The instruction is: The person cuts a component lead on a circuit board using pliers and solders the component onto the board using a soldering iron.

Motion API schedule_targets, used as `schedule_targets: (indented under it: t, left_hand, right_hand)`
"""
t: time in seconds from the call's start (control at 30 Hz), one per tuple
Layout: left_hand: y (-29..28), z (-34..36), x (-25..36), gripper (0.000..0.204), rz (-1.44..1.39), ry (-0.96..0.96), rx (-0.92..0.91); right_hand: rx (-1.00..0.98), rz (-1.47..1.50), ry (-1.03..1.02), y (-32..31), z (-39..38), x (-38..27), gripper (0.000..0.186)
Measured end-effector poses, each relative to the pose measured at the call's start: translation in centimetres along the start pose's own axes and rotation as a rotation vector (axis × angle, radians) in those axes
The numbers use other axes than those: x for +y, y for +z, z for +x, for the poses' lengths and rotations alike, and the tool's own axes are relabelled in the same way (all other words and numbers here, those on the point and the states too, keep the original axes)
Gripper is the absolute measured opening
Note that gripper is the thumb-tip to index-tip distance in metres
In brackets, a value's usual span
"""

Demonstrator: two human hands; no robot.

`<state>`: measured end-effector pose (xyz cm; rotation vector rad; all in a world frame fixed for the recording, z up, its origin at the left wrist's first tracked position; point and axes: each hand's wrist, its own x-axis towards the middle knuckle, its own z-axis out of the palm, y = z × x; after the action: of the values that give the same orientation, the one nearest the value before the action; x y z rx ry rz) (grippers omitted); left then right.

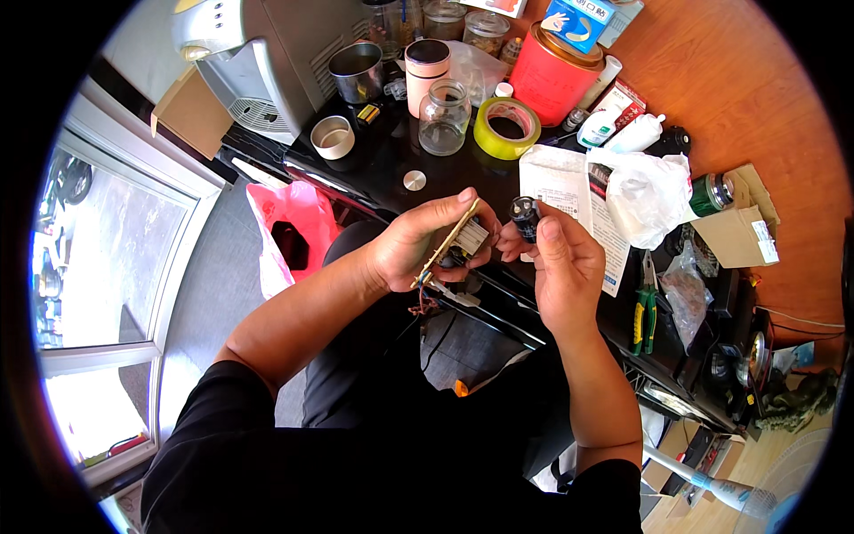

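My left hand [402, 247] is closed around a circuit board [447, 242], which is tilted nearly edge-on toward me. A pale block-shaped part [471, 235] shows on its far side, and thin wires [425, 301] hang from its lower end. Between the fingers and thumb of my right hand [569, 271] is a black cylindrical capacitor [525, 220], its terminal end turned up. A small gap separates the capacitor from the board. Both hands are above my lap, at the front edge of the black table [382, 182]. My left fingers are partly hidden behind the board.
Behind my hands stand a glass jar [444, 120], yellow tape roll [507, 129], pink tumbler [427, 76] and red canister [553, 78]. Green-handled pliers [645, 311] and a printed sheet [569, 182] lie to the right. A pink bag [294, 222] sits at left.
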<state>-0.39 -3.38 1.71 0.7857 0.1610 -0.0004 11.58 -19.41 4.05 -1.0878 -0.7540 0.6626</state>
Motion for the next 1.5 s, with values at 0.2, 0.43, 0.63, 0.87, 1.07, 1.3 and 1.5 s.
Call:
schedule_targets:
  t: [0.2, 0.43, 0.63, 0.87, 1.07, 1.3, 1.5]
  left_hand:
    - [-0.1, 0.6, -0.1, 0.056, 0.009, -0.029, 0.03]
    - [-0.5, 0.8, -0.6, 0.049, -0.076, -0.036, -0.018]
    - [-0.4, 1.3, -0.7, 0.04, -0.085, 0.015, 0.055]
    - [0.3, 1.3, -0.4, 0.046, 0.042, -0.061, 0.068]
    - [-0.5, 1.8, -0.7, 0.054, -0.205, -0.075, -0.015]
    - [-2.2, 1.6, -0.8, 0.064, -0.087, -0.14, -0.152]
    - [-1.3, 1.5, -0.7, 0.039, -0.112, -0.063, -0.103]
  right_hand:
    - [-0.011, 0.057, 0.028, -0.4, 0.1, 0.3, 0.035]
    - [-0.088, 0.211, 0.156, -0.1, 0.5, 0.6, 0.038]
    - [-0.015, 0.246, 0.191, -0.2, 0.4, 1.3, 0.035]
    - [0.08, 0.107, 0.058, 1.2, 0.8, 1.4, 0.029]
    - [0.117, -0.009, -0.018, 1.5, 1.2, 3.1, 0.029]
    - [0.026, -0.005, -0.053, 2.1, 0.6, 3.4, 0.038]
    - [0.238, -0.484, -0.11, -3.4, -1.7, 0.1, 0.032]
